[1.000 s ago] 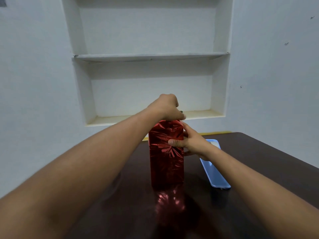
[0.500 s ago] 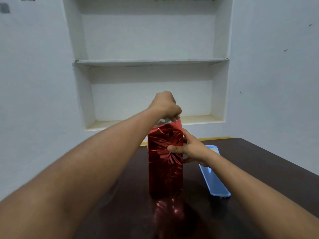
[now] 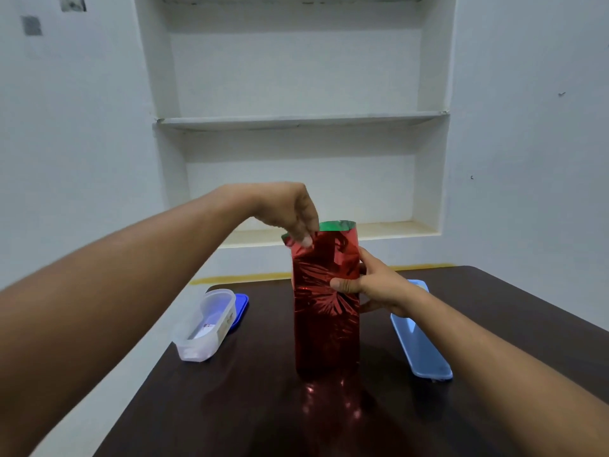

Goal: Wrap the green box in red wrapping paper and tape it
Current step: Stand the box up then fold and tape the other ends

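A tall box stands upright in the middle of the dark table (image 3: 494, 324), sheathed in shiny red wrapping paper (image 3: 324, 324). At the open top a strip of the green box (image 3: 336, 225) shows above the paper's edge. My left hand (image 3: 290, 212) reaches over from the left and pinches the paper's upper left corner. My right hand (image 3: 372, 285) grips the box's right side at mid height, thumb pressed across the front of the paper. No tape is visible.
A clear plastic container (image 3: 206, 324) lies at the table's left edge with a blue lid (image 3: 240, 308) behind it. A light blue tray or lid (image 3: 420, 341) lies right of the box. White recessed wall shelves (image 3: 296, 122) are behind.
My left hand lifted off the top and shifted left to the paper's upper corner, exposing the green box top. The camera view tilted down, revealing the clear container at left.
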Action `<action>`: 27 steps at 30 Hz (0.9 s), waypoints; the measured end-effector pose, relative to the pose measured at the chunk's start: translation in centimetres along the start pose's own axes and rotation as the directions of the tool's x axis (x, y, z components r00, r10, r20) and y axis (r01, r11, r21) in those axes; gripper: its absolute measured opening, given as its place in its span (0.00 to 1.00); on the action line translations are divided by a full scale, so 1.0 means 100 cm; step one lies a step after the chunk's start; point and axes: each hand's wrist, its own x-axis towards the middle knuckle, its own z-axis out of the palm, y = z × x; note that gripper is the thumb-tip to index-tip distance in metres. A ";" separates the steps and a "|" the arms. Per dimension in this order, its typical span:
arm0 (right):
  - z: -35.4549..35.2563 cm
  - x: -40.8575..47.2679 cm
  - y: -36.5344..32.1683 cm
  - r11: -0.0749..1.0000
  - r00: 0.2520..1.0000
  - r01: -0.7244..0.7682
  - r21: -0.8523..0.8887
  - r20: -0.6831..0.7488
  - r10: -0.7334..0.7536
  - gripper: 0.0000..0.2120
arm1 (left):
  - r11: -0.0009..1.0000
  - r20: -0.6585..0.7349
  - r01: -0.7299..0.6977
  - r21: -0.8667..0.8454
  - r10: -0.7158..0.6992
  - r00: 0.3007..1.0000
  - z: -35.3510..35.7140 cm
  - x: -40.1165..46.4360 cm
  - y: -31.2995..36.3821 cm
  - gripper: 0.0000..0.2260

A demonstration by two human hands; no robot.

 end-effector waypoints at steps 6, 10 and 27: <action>0.000 0.003 -0.002 1.000 1.000 -0.023 -0.006 0.012 0.023 0.38 | 0.989 -0.126 -0.094 -0.115 0.080 0.989 -0.019 -0.016 -0.009 0.15; 0.003 0.005 -0.003 0.999 1.000 -0.029 -0.021 0.007 0.029 0.39 | 0.987 0.130 -0.016 0.162 -0.005 0.992 -0.002 -0.006 -0.001 0.26; 0.005 0.002 -0.009 0.997 0.998 -0.064 -0.038 0.012 0.064 0.37 | 0.986 -0.218 -0.042 0.161 0.078 0.973 -0.010 -0.004 -0.027 0.10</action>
